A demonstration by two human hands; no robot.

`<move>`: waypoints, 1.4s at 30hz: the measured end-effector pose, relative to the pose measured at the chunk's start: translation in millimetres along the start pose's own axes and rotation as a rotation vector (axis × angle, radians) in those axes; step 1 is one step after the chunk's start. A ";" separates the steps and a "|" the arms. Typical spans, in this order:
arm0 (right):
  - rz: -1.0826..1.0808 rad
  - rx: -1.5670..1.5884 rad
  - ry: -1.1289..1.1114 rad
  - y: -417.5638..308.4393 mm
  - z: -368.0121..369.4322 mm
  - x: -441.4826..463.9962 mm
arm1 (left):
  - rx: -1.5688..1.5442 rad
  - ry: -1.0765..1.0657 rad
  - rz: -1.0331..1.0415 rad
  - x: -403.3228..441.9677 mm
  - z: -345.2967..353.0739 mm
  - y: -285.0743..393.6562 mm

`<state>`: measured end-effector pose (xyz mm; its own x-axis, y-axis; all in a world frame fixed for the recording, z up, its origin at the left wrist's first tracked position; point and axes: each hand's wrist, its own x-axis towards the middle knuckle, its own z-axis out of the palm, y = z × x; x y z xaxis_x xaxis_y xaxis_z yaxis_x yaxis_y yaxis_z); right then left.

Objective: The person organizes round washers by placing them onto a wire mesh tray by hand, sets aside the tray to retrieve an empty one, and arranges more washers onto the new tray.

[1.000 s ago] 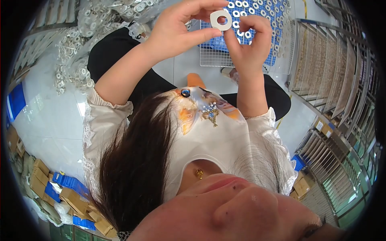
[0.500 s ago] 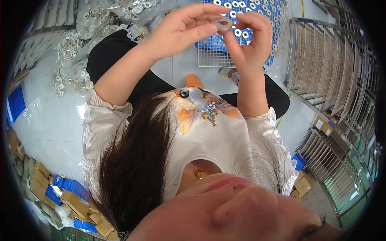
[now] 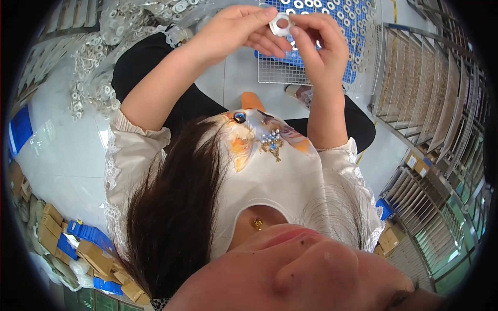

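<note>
The wire tray (image 3: 280, 76) sits ahead of the seated person, above a pale tiled floor (image 3: 62, 166). A blue surface (image 3: 282, 61) shows through the mesh, and flat pale rings (image 3: 347, 23) are spread in rows across the tray. Transparent bags (image 3: 110, 33) filled with similar parts are located beyond the left knee. Metal racks (image 3: 415, 88) holding stacked panels stand along the right side. Cardboard boxes (image 3: 93, 256) and blue bins (image 3: 92, 233) are grouped at the rear left.

Both forearms extend forward and converge near the tray's close edge. The left hand (image 3: 244, 33) is turned palm up, its thumb reaching to the upper left edge of the white ring (image 3: 281, 24); its other fingers are extended beneath. Whether those fingers bear on the part cannot be determined. The right hand (image 3: 321, 44) is closed in a pinch on the ring's right edge, thumb against index finger. The white ring is positioned between the two hands, raised over the tray, with its central hole visible.
</note>
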<state>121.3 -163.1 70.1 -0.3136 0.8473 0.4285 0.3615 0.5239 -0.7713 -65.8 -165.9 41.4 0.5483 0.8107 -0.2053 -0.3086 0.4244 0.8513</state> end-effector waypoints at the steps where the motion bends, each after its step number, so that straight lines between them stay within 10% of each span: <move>1: 0.063 0.045 -0.003 8.3 1.0 -2.5 | 0.002 0.029 -0.040 3.5 -6.6 -5.2; 5: 0.493 0.406 0.031 60.1 -7.7 -8.7 | 0.523 0.036 -0.246 26.3 -36.8 -0.2; 6: 0.452 0.078 -0.012 88.4 -12.2 -15.3 | 0.527 0.034 -0.250 29.5 -39.4 -11.0; 8: 0.405 -0.245 -0.050 131.1 -11.3 -35.5 | 1.512 0.259 -0.033 37.2 -48.1 -32.9; 11: 0.514 -0.565 -0.321 175.2 4.6 -75.1 | 1.672 0.187 -0.176 50.3 -83.2 -77.5; 24: 0.687 -0.816 -0.232 205.3 -11.4 -115.1 | 1.881 0.227 0.116 32.7 -68.5 -49.2; 28: 0.648 -0.807 -0.226 207.6 -11.2 -128.4 | 2.025 0.090 -0.212 23.4 -66.5 -24.3; 30: 0.672 -0.775 -0.233 210.3 -13.4 -124.5 | 2.143 0.001 -0.749 28.1 -53.4 -7.2; 34: 0.752 -0.573 -0.159 218.8 -19.8 -109.7 | 1.935 0.090 -0.807 30.9 -99.2 -28.5; 42: 0.670 -0.832 -0.252 236.8 -13.4 -80.1 | 1.808 0.123 -0.432 46.3 -148.0 -55.2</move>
<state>243.8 -105.7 -140.5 0.0314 0.9897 -0.1398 0.9753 -0.0609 -0.2122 -138.5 -92.1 -86.6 0.2757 0.8334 -0.4790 0.9612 -0.2396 0.1364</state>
